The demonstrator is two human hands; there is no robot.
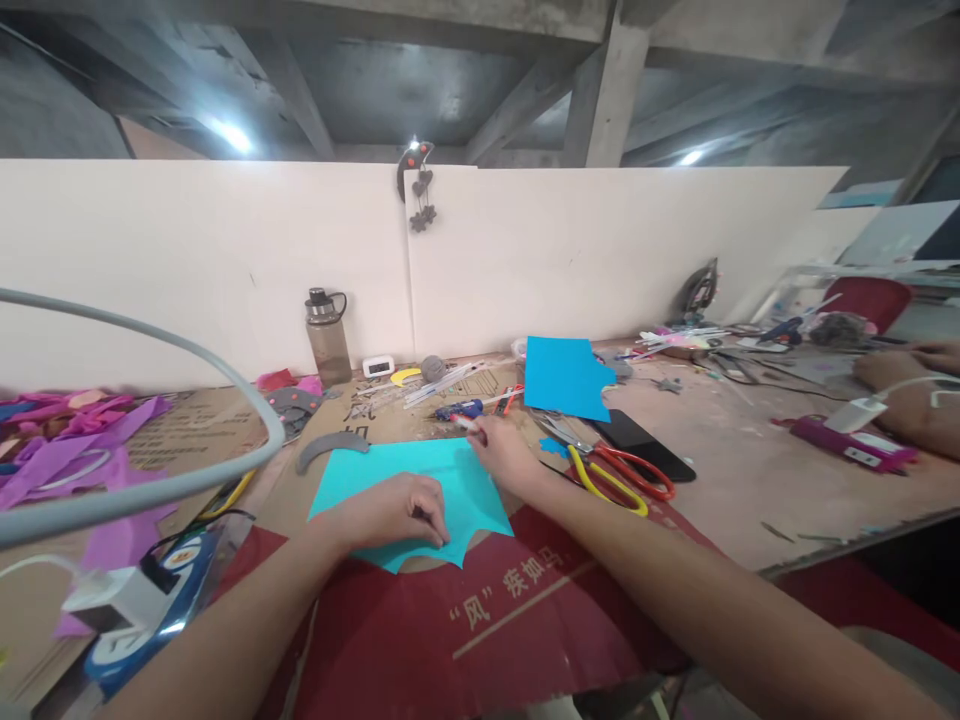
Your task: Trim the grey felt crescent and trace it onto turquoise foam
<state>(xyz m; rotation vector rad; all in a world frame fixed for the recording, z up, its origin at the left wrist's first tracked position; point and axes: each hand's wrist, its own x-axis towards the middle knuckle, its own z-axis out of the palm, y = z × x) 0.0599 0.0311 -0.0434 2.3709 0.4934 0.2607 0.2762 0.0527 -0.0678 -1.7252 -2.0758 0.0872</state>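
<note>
A turquoise sheet (465, 480) with a scalloped front edge lies on cardboard in front of me. My left hand (409, 512) rests over it, fingers pinched together at the sheet; anything between them is too small to make out. At the sheet's back right corner my right hand (499, 450) is closed around a thin, pale pen-like item (466, 424). A grey felt crescent (332, 450) touches the back left corner. Right of my right hand are a small blue cut shape (553, 447), scissors with yellow handles (607, 490) and scissors with red handles (641, 470).
A blue sheet (566, 375) and black phone (649, 448) lie at the right. Behind stand a bottle (328, 340) and small clock (378, 366). A grey hose (255, 400) arches over purple felt (127, 480) and a power strip (150, 620). Another person's hands (892, 370) are far right.
</note>
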